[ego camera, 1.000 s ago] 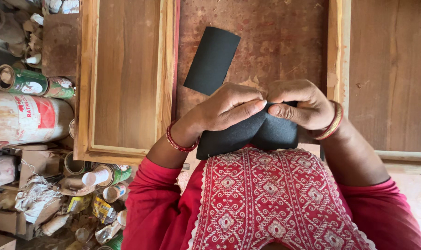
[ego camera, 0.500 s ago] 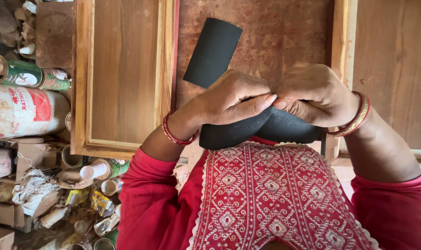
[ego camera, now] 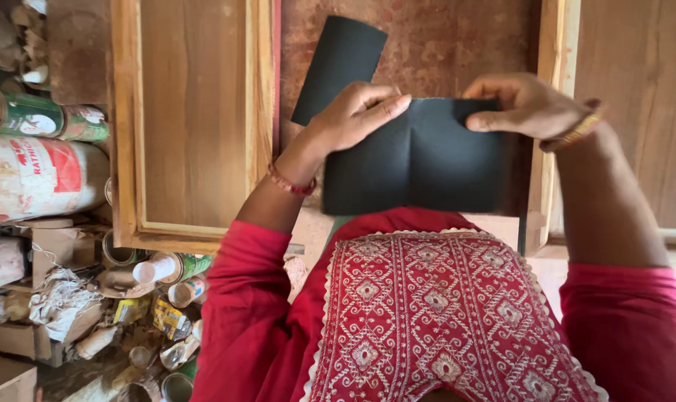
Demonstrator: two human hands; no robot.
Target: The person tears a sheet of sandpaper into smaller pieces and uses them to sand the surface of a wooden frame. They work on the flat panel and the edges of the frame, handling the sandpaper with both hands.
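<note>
I hold a black sheet point(ego camera: 420, 160), like sandpaper, spread out in front of my chest, with a crease down its middle. My left hand point(ego camera: 356, 115) pinches its top edge near the crease. My right hand point(ego camera: 524, 104) grips its upper right corner. A second black sheet point(ego camera: 338, 63) lies on the reddish-brown board point(ego camera: 457, 45) behind, partly covered by my left hand and the held sheet. I wear red sleeves and an embroidered red front.
A wooden panel with a raised frame point(ego camera: 193, 119) stands to the left, another wooden panel point(ego camera: 639, 112) to the right. At the far left are tins point(ego camera: 33, 115), a large sack point(ego camera: 33, 179), bottles point(ego camera: 167, 268), and paper scraps.
The black sheet was bunched and folded between my two hands; now it is opened flat, and my hands have moved apart along its top edge.
</note>
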